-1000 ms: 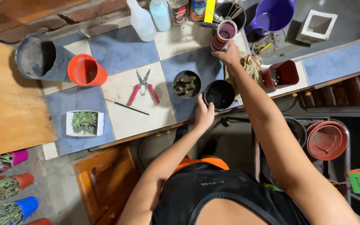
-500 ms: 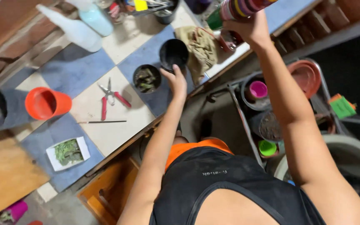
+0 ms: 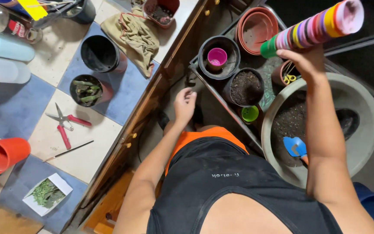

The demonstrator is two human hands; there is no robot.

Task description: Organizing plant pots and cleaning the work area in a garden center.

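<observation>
My right hand (image 3: 306, 63) wrapped around a long stack of nested plastic pots (image 3: 312, 28), rims striped pink, yellow, purple, green, held above the big soil tub (image 3: 364, 130), my left hand (image 3: 185, 104) empty, fingers loosely curled, my grip's underside hidden.

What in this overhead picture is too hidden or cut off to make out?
- Head view: the right hand covers part of the stack of coloured pots; their count is unclear.
- The blue trowel has its handle behind the right arm.
- The orange cup is cut off by the left edge.
- The left hand holds nothing visible.
</observation>
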